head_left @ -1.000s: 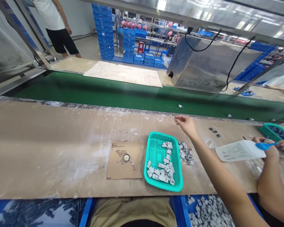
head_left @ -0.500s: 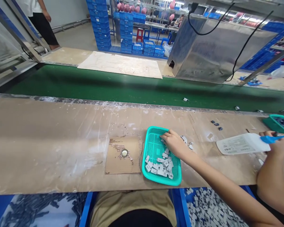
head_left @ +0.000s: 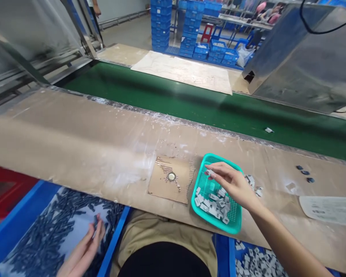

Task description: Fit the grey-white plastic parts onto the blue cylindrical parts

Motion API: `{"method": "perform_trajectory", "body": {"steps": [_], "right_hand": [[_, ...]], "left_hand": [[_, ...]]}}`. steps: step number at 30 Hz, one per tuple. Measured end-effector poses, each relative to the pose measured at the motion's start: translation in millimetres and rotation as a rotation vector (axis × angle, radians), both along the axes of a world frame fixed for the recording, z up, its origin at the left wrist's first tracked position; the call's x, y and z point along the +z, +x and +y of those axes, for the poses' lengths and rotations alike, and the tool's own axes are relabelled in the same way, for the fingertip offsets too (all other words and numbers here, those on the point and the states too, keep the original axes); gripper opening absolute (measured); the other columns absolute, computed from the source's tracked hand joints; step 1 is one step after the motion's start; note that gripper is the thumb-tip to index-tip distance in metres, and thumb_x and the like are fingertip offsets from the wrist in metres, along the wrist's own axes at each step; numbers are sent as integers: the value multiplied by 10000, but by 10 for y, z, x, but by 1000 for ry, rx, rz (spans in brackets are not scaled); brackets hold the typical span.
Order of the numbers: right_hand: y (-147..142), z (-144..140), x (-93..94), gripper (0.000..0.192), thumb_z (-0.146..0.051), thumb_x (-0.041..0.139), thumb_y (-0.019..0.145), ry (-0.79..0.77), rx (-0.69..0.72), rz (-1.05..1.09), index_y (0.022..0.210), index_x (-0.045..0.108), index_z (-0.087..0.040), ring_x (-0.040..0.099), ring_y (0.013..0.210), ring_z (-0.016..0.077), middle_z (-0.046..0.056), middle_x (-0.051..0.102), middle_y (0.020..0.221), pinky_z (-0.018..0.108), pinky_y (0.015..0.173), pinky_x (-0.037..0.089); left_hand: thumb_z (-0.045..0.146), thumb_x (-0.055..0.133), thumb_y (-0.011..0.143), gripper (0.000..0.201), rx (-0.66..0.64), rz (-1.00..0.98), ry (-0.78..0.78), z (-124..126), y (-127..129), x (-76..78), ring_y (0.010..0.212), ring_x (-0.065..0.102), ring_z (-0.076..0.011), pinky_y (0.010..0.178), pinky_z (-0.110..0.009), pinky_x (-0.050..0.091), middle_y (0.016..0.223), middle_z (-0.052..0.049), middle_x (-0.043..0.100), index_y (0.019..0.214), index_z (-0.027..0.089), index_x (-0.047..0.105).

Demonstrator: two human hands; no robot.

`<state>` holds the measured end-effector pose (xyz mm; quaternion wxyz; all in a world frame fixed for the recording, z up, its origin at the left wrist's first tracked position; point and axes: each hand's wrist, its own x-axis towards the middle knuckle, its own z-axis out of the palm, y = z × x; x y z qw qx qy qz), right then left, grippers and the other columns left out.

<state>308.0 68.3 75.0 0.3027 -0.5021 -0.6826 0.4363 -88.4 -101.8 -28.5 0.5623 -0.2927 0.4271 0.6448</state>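
One pale block [head_left: 210, 173] is pinched between thumb and fingertips of the right hand [head_left: 235, 184], over the far left corner of the basket [head_left: 213, 221], which stands by the near edge of the table [head_left: 75, 138]. The left hand [head_left: 93, 234], fingers nearly closed, pinches a dark piece [head_left: 96, 219] toward the right edge of the bin [head_left: 113, 240]. Both look light, stiff and perhaps slippery; opposite flat sides should suit the block, mid-length the piece.
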Motion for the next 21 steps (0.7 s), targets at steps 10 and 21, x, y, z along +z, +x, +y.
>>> {"method": "perform_trajectory", "body": {"steps": [10,21], "right_hand": [[-689,117,-177,243,-171,498,820,326,323,-389,1060,482,-205,592,825,183,66,594,972,331,734,499],[-977,182,-267,335,-80,360,853,332,623,-729,1163,426,-189,604,909,214,106,575,994,318,728,499]], "left_hand": [[68,285,914,300,-213,-275,60,242,788,542,815,610,-150,679,-215,568,887,-130,571,1054,52,550],[65,586,780,62,-470,-8,264,406,990,456,757,630,-141,675,-159,548,770,-72,619,756,56,642]]}}
